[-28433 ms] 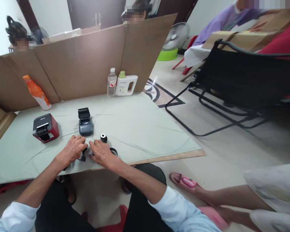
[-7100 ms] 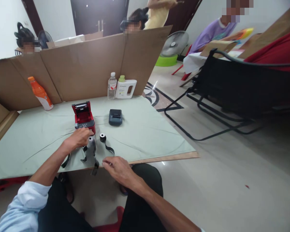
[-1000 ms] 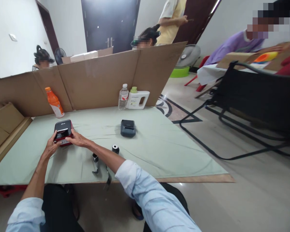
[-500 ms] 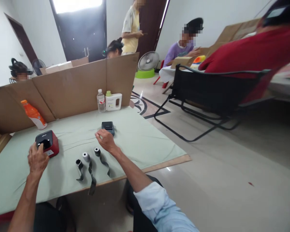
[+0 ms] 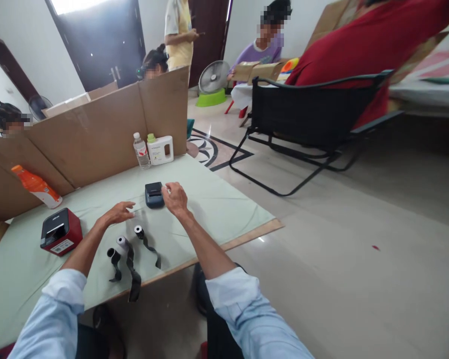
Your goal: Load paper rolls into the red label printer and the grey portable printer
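A small dark blue-grey device (image 5: 154,195), like a portable label printer, sits on the pale green tabletop (image 5: 209,199). Against its right side my right hand (image 5: 175,198) is held with curved fingers apart; whether it touches the device I cannot tell. Left of the device hovers my left hand (image 5: 119,213), empty, its fingers stretched toward it. Three paper rolls with loose dark tails lie nearer to me: a left roll (image 5: 112,253), a middle roll (image 5: 122,243) and a right roll (image 5: 138,231). The red and black box-shaped machine (image 5: 63,232) stands at the left.
A cardboard screen (image 5: 105,119) borders the table's back. Before it are an orange bottle (image 5: 37,187), a clear water bottle (image 5: 141,151) and a white jug (image 5: 160,151). Right of the table stands a black folding chair (image 5: 307,112) with a person in red. Other people sit beyond.
My left hand has left the red and black machine and moved right, toward the small device. My right hand has shifted from the device's front to its right side. The view has turned slightly.
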`<state>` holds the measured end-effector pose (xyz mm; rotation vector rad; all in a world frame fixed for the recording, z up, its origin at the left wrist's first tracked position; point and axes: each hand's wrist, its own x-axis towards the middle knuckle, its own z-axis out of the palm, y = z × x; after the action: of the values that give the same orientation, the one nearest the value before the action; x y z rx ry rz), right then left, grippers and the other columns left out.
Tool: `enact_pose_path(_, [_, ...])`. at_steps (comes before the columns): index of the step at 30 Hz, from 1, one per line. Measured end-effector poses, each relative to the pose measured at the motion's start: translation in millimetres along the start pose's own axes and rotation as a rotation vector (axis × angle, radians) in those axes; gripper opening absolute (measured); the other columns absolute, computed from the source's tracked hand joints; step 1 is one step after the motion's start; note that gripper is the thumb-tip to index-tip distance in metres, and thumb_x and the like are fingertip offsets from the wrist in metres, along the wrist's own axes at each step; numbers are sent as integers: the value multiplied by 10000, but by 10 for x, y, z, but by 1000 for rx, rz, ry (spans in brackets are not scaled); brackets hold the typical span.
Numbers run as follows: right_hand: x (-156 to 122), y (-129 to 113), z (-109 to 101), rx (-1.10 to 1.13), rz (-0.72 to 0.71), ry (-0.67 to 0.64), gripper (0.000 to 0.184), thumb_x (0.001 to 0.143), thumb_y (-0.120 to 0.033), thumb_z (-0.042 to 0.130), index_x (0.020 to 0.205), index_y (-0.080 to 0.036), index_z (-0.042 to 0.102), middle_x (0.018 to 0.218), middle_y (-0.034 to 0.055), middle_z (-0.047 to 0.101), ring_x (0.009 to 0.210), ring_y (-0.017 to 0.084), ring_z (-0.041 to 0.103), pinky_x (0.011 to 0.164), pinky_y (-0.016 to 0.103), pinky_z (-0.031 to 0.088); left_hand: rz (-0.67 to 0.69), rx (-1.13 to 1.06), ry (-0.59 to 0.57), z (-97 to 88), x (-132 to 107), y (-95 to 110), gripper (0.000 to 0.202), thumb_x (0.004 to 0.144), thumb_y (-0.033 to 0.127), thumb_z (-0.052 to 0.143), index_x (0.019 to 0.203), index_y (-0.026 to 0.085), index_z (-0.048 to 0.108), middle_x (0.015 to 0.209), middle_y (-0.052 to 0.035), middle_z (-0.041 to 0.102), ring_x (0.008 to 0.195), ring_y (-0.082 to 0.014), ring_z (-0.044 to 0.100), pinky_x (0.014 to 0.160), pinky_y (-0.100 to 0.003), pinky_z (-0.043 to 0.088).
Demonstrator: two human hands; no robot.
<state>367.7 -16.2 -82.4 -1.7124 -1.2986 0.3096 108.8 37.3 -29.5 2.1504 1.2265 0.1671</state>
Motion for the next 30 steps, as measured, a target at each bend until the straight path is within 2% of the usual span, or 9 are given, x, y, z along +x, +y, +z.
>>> enact_pose_path(3, [33, 120, 46, -28, 131, -94, 395, 1027, -387, 481, 1252, -131, 679, 1248, 194, 671, 1169, 283, 601, 1015, 360, 444, -71, -227, 10, 135, 325, 137, 883, 656, 342, 847, 1454, 82, 573, 1406, -262, 632, 993, -301, 720, 722, -335, 572])
enact_pose_path(5, [22, 153, 79, -44, 157, -179, 421, 1046, -427, 448, 1226, -134, 691, 1218, 196, 690, 1161, 287, 619, 988, 349, 451, -96, -322, 14, 221, 463, 200, 926, 621, 311, 862, 1468, 96, 555, 1418, -260, 619, 940, -270, 714, 651, -293, 544])
enact_pose_path(7, [5, 156, 106, -52, 164, -250, 456, 1059, -457, 409, 1191, -135, 704, 1173, 191, 711, 1115, 288, 646, 943, 346, 462, -84, -366, -30, 293, 548, 237, 859, 612, 282, 846, 1417, 110, 598, 1322, -216, 677, 850, -219, 694, 601, -252, 502])
enact_pose_path(10, [-20, 126, 146, -58, 180, -314, 476, 1058, -470, 393, 1153, -137, 719, 1119, 180, 724, 1054, 284, 671, 887, 339, 469, -15, -377, -82, 384, 613, 254, 678, 616, 253, 793, 1269, 109, 683, 1047, -105, 737, 706, -148, 621, 563, -220, 447])
enact_pose_path(14, [-65, 53, 240, -64, 162, -286, 441, 1033, -455, 436, 1113, -136, 730, 1085, 177, 724, 1014, 271, 676, 870, 324, 479, 60, -344, 3, 443, 600, 225, 509, 597, 225, 751, 1086, 85, 732, 807, -19, 689, 623, -118, 548, 558, -213, 423])
enact_pose_path(19, [-143, -160, 468, 63, 34, -249, 370, 1002, -405, 482, 1097, -149, 733, 1140, 164, 709, 1054, 254, 655, 919, 308, 474, 120, -276, 191, 246, 242, 35, 492, 618, 220, 727, 1096, 104, 744, 845, -21, 701, 679, -138, 582, 604, -216, 438])
enact_pose_path(23, [-263, -413, 725, 256, -121, -445, 319, 977, -356, 486, 1006, -163, 738, 1019, 95, 717, 971, 229, 633, 901, 309, 478, 96, -267, 315, 66, -325, -288, 587, 646, 212, 697, 1227, 128, 720, 933, -47, 710, 718, -160, 630, 648, -242, 465])
enact_pose_path(27, [-435, -586, 955, 330, -162, -569, 228, 923, -311, 545, 915, -185, 734, 942, 49, 712, 935, 210, 614, 917, 309, 483, -4, -378, 363, 129, -796, -624, 639, 632, 242, 718, 1258, 114, 706, 971, -64, 698, 714, -164, 633, 634, -255, 482])
enact_pose_path(30, [-528, -604, 1037, 348, -180, -662, 233, 914, -311, 550, 895, -181, 743, 941, 43, 712, 933, 207, 619, 924, 318, 494, -57, -439, 377, 254, -969, -818, 679, 629, 259, 736, 1289, 105, 692, 977, -67, 701, 699, -156, 626, 613, -249, 477])
